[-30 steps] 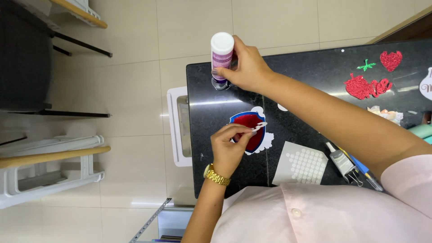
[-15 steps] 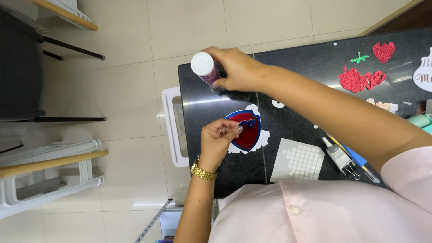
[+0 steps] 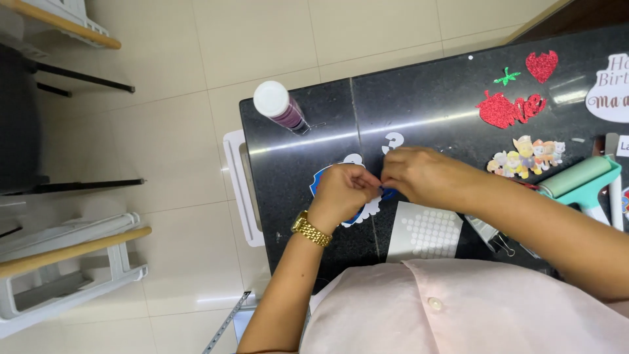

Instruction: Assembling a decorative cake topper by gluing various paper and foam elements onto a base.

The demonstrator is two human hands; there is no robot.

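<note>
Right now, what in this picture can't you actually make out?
- Blue and white cutout, head view: mostly covered by the left hand and right hand; what they pinch is hidden.
- White card: cut off by the right edge.
- Teal roller: handle runs out of frame.

Glossy black stone table (image 3: 426, 98), glittery red cutouts (image 3: 501, 110), shiny gold metal watch (image 3: 310, 229), matt paper sheet (image 3: 427, 231).
</note>
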